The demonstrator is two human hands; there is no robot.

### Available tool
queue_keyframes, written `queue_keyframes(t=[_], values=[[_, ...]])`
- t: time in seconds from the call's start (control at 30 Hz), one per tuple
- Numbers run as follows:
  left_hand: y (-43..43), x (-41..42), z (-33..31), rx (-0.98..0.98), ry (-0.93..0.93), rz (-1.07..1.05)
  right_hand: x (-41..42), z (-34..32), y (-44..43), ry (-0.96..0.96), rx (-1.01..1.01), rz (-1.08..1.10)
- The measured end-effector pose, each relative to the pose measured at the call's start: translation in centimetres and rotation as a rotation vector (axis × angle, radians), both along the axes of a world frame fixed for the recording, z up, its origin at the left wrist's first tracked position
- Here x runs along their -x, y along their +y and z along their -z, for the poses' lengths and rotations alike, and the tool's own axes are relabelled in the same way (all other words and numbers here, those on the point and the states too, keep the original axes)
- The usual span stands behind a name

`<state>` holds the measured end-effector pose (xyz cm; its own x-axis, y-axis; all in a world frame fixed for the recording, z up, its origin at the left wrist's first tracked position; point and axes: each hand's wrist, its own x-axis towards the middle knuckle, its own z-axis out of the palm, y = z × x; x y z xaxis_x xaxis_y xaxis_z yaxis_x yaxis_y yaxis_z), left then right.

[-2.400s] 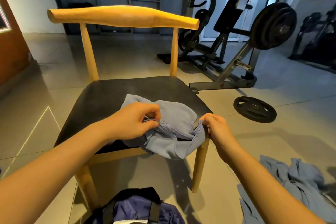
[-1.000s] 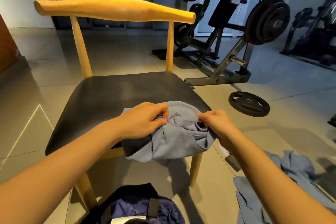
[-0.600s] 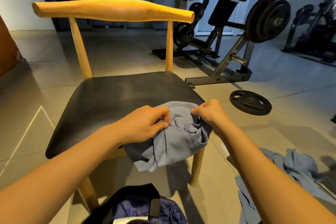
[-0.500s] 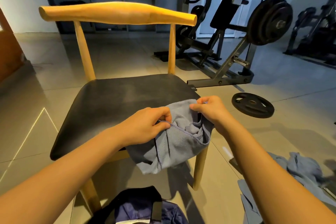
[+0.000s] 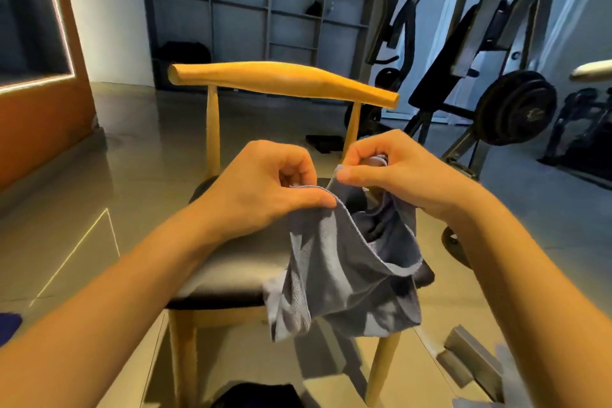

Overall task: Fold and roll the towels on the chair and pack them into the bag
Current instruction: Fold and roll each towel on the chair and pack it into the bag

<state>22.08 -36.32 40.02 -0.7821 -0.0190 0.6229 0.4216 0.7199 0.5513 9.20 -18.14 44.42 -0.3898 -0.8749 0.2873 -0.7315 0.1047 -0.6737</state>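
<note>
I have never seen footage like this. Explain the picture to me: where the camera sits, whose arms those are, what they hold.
There is no machine here. The camera is worn on a person's head, looking forward and down, so both arms are the wearer's. The left hand and the right hand each pinch the edge of a grey towel, which hangs crumpled from them over a wooden chair with a dark seat. Behind stands gym equipment.
</note>
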Motion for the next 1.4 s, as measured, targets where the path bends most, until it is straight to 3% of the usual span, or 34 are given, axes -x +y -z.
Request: queue_keyframes(t=[0.27,0.37,0.53,0.83,1.4], values=[[-0.7,-2.1,-1.9,-0.100,-0.185,0.161,-0.8,-1.5,-0.3,-0.301,0.121,-0.111],[-0.5,-2.5,-2.2,-0.089,-0.160,0.191,-1.0,-1.4,-0.2,-0.291,0.100,-0.118],[0.4,-2.4,-1.8,-0.129,0.050,0.154,-1.6,-1.4,-0.3,-0.286,0.036,-0.146],[1.0,-2.2,-1.8,0.007,0.191,0.116,-2.4,-1.9,-0.3,-0.337,-0.104,-0.224],[1.0,-1.0,-0.3,-0.070,0.106,-0.001,-2.1,-1.9,-0.5,-0.246,-0.194,-0.173]])
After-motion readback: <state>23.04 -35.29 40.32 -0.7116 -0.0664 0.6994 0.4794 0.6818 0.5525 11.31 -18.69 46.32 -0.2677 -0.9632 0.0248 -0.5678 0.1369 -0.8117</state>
